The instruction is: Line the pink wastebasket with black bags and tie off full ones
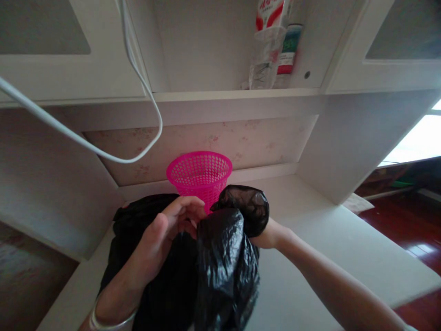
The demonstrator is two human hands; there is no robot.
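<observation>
You have a black bag [223, 266] near, a bright pink basket [201, 183], a white counter [289, 294], a pale, pink-flowered far wall [248, 142].

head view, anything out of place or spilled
A loose white cable loops down in front of the white cabinet, which looks untidy. The round pink mesh basket behind the shiny black plastic bag seems upright, and no spill shows.

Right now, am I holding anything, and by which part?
The black plastic bag, seemingly by its upper part, bunched over your right hand; fingers hidden. Whether your left hand grips is unclear.
</observation>
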